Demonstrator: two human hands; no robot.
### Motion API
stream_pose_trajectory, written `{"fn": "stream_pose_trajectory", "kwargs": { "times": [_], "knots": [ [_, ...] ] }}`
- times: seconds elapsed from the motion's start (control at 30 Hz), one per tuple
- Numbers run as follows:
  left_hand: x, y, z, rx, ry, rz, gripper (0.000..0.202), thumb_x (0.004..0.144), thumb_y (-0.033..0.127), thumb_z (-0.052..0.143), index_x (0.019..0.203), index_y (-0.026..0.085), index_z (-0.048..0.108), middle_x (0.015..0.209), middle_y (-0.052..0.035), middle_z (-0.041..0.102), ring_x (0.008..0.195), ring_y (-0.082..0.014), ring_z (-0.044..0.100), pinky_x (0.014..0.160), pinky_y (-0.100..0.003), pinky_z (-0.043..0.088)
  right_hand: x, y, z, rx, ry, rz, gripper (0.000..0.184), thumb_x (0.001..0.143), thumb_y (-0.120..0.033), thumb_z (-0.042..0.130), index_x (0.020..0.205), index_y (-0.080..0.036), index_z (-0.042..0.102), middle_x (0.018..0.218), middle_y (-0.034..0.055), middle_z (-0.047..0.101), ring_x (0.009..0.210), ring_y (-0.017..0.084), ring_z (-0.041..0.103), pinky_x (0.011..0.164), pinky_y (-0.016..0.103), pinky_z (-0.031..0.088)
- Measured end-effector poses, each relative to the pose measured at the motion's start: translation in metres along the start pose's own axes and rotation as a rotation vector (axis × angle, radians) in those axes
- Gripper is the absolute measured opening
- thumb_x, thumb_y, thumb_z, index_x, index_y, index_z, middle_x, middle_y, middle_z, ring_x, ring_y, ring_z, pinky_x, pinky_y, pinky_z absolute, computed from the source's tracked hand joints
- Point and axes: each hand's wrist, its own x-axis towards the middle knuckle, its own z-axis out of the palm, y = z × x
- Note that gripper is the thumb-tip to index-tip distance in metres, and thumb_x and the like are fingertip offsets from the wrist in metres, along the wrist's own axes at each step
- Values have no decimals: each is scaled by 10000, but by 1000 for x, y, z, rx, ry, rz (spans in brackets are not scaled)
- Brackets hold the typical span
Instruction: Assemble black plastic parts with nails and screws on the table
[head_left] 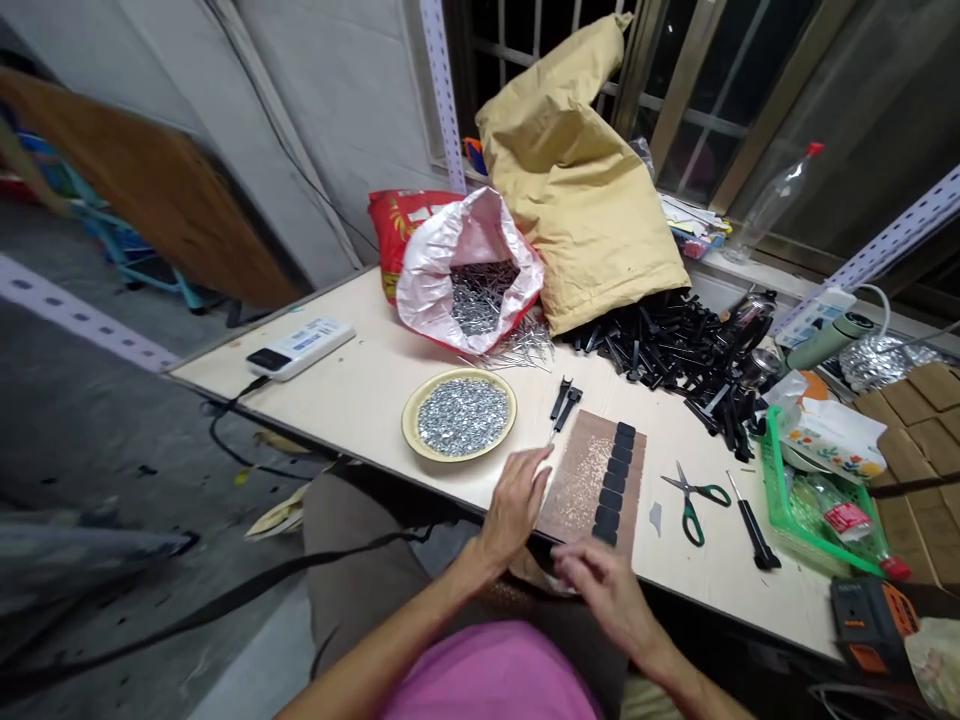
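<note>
My left hand (516, 502) is over the near left corner of a brown board (564, 500), its fingers stretched forward. The fingertips are close to the thin metal end of a black-handled piece (568, 408); I cannot tell if they touch. My right hand (604, 590) is at the table's front edge with its fingers curled together; what they hold, if anything, is hidden. A row of black square pads (613, 482) lies along the board's right side, beside pale worn specks. Left of the board, a yellow-rimmed plate (409, 425) holds many small silvery metal pieces.
A red sack (469, 215) of metal pins opens toward me. Behind the board is a heap of black parts (660, 335) under a paper bag (585, 190). Scissors (694, 500), a black-handled tool (756, 525) and a green basket (772, 470) lie right; a white device (300, 348) left.
</note>
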Motion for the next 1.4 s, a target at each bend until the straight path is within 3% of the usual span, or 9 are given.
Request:
{"fn": "stream_pose_trajectory", "kwargs": {
  "times": [0.1,0.23,0.37,0.53,0.67,0.77,0.93,1.2,1.4],
  "knots": [
    [30,-26,-26,303,6,-77,283,906,203,385,1054,176,624,986,-109,654,938,-253,559,841,-413,460,58,-17,-21,-723,151,-497,270,941,-181,403,1023,-189,660,941,103,651,848,199,578,741,332,465],
    [63,-53,-45,634,-217,-365,354,862,100,329,906,121,679,972,-172,630,967,-323,525,765,-415,441,134,-28,-31,-1353,-3,-538,278,873,-24,447,955,-184,659,952,92,637,839,207,541,707,316,427],
    [71,-57,-46,700,-332,-415,375,839,67,312,889,133,678,1011,-172,607,1022,-321,510,780,-399,424,170,-33,-26,-1563,-180,-562,224,850,-10,491,814,-164,650,869,82,627,852,205,531,794,328,395],
    [68,-61,-45,673,-335,-404,350,833,82,321,855,134,666,981,-159,606,1009,-302,508,781,-381,416,180,-37,-24,-1548,-222,-622,207,860,-21,499,793,-159,638,799,66,640,777,183,549,757,295,401],
    [68,-68,-46,637,-326,-376,331,841,104,335,868,143,663,970,-142,614,972,-288,523,754,-371,428,183,-45,-29,-1488,-113,-646,199,908,-72,446,891,-148,629,915,103,659,840,196,563,749,306,412],
    [71,-71,-45,617,-321,-368,319,845,105,343,838,129,660,952,-157,619,967,-294,533,733,-370,435,184,-57,-29,-1182,89,-769,232,948,-154,388,935,-168,620,1026,119,646,939,205,561,805,329,423],
    [72,-76,-46,571,-321,-351,191,822,144,463,813,131,652,928,-164,627,957,-310,552,727,-373,441,177,-82,-17,-778,268,-863,257,960,-226,348,1017,-200,597,894,82,628,856,197,569,783,342,462],
    [73,-81,-48,482,-299,-344,197,823,113,449,802,143,643,937,-165,629,960,-312,552,755,-392,441,167,-91,14,-609,233,-763,266,938,-230,400,1069,-204,631,877,63,565,798,168,567,714,288,486],
    [78,-77,-51,361,-268,-370,134,757,71,524,705,156,614,883,-141,640,939,-299,572,780,-395,455,165,-83,19,-586,183,-635,277,913,-223,437,1081,-195,654,811,47,552,716,158,555,674,278,489]
  ]
}}
